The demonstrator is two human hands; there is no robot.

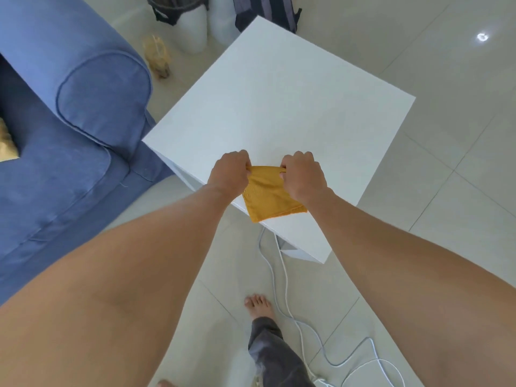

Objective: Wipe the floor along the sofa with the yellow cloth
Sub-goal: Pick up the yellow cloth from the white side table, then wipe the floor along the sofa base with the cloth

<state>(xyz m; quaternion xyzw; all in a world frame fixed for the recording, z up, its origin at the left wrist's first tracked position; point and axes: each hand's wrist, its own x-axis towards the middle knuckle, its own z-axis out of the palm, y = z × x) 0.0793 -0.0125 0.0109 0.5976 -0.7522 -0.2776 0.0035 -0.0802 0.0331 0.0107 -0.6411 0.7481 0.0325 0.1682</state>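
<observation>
Glossy pale grey tiled floor (460, 129) fills the frame, thin grout lines, a bright light reflection top right. Blue fabric sofa (69, 129) on the left, soft woven cover with piped seams and a rounded padded arm; its base meets the floor along the lower left. Square white smooth-topped desk (279, 101) stands just beside the sofa arm, one corner close to the sofa front, top bare and matte, sharp straight edges. Open tile to the right of the desk and in front of it, near the person's bare foot (258, 304).

Folded yellow terry cloth (265, 196), roughly square, nubby texture, layered edges visible at its lower right corner. It lies on the near corner of the desk, lower edge right at the desk's rim. Left hand (230, 174) and right hand (303, 175) each pinch the cloth's far edge, fingers curled closed on the fabric, one grip at each upper corner, cloth stretched between them and hanging toward the person.

Thin white cable (284, 289) loops loosely across the floor below the desk's near corner, past the foot and a dark grey trouser leg (273, 356). At top, two white cylindrical containers (195, 29), dark striped fabric, and a small tan object on the floor, blurred.
</observation>
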